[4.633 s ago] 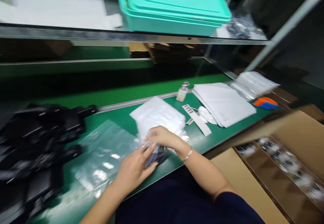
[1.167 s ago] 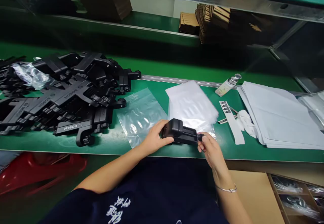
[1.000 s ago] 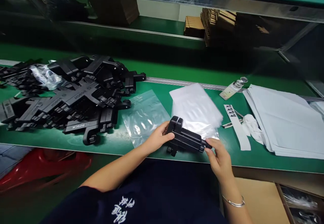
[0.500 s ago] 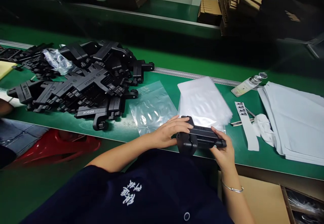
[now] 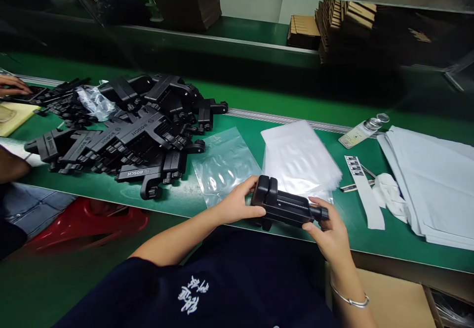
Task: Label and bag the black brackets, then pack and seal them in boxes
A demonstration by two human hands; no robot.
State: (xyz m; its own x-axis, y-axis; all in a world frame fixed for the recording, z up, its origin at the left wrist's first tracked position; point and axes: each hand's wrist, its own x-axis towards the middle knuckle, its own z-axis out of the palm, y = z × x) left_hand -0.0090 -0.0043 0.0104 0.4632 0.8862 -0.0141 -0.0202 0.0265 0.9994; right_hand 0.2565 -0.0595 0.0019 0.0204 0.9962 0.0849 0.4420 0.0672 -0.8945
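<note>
Between my hands, over the bench's front edge, is a black plastic clamp-like holder (image 5: 287, 207). My left hand (image 5: 242, 203) closes around its thick padded end, thumb on the near side. At the knob end, my right hand (image 5: 331, 229) grips it with thumb and fingers. Just beyond lies a stack of clear plastic bags (image 5: 301, 155), with a single clear bag (image 5: 225, 162) to its left. A large heap of similar black holders (image 5: 137, 135), several marked BOSCH, covers the left part of the bench.
On the right are a small bottle with a metal top (image 5: 361, 131), a label strip (image 5: 365, 194), a crumpled white cloth-like piece (image 5: 390, 194) and white sheets (image 5: 437, 184). Another person's hand (image 5: 13, 86) is at far left, above a red stool (image 5: 89, 224). Cardboard pieces (image 5: 303, 29) stand behind.
The holder has been turned over in my hands, so its padded end now faces up. My left thumb has shifted onto its near side. The view has tilted slightly, and another person's hand appears at far left.
</note>
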